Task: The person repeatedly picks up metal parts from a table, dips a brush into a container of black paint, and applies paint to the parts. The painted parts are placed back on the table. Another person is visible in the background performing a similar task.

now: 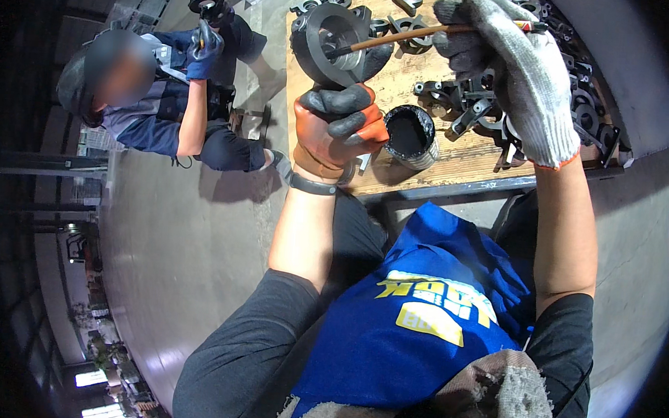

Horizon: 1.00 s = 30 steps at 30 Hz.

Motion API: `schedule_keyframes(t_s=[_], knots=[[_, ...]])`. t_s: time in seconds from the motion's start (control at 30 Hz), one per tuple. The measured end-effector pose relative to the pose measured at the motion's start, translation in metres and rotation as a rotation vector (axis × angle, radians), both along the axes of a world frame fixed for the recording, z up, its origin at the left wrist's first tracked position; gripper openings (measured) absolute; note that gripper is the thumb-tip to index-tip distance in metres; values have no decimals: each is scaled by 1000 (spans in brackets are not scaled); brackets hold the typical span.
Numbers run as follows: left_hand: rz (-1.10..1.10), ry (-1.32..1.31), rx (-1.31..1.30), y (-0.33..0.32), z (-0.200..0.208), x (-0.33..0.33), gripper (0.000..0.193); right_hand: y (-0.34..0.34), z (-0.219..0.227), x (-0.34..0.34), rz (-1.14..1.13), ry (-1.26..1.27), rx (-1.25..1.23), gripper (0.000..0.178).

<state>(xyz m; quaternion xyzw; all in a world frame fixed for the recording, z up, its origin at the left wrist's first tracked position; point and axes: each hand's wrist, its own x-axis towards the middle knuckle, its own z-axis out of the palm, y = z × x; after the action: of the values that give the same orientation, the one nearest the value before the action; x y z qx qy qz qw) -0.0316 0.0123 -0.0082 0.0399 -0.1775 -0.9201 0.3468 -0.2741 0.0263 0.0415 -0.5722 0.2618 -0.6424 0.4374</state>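
My left hand (339, 125), in an orange glove with black fingers, is closed around the lower end of a dark metal ring part (307, 48) and holds it up over the table. My right hand (504, 58), in a white knit glove with dark grey fingertips, grips a thin paintbrush (406, 36) by its wooden handle. The brush's dark tip reaches inside the ring; whether it touches the inner wall I cannot tell. Just right of my left hand stands an open can (434, 150) of black paint, its rim smeared black.
Several dark metal parts (474, 114) lie along the right side of the wooden table (374, 182), with more ring-shaped parts (410, 33) at its far side. On the left a co-worker (157, 98) in a dark cap and blue gloves holds a similar dark part (208, 2).
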Motion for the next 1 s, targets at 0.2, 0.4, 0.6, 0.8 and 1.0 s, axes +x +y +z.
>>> schedule_keyframes(t_s=[0.2,0.4,0.6,0.8,1.0], knots=[[18,-58,-11,1,-2,2,23,-1,0,-5,14,12,2,33],[16,-65,16,0,-5,1,22,-3,-1,-8,19,28,3,33],[15,-58,-8,0,-4,1,21,1,0,-10,23,15,1,34],[14,-67,-10,2,2,-2,20,-3,-3,-11,32,28,-3,34],[8,-49,-13,2,1,-1,19,-4,-3,-10,44,51,-4,34]])
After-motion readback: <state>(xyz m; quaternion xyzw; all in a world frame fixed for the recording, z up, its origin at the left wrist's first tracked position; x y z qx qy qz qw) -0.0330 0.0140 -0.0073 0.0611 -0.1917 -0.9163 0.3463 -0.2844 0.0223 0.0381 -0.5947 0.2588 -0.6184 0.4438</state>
